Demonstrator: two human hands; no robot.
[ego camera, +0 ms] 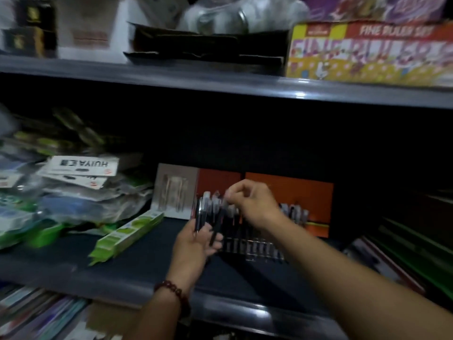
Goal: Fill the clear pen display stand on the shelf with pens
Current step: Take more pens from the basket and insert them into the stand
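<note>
Middle shelf, pen stand: both hands on the pens

- Left hand: palm up, low over the front of the middle shelf, fingers curled round a bundle of dark pens. The pens stand roughly upright and fan out above the fist. A dark red bead bracelet sits on that wrist.
- Right hand: raised above and just right of the bundle, thumb and fingertips pinched together on the top end of one of the pens (motion blur hides which one).
- Clear pen stand: on the same shelf, just right of the left hand and under the right forearm. A row of stored pens fills its front tier, side by side. More pen shapes show higher up behind the wrist, too blurred to count.
- Behind the stand: an orange backing card stands upright against the dark back of the shelf.
- Left of the hands: a long green and white box lies at an angle; beyond it is a loose heap of plastic packets.
- Upper shelf: a colourful ruler set box at the right
- Below: book spines, blurred
</note>
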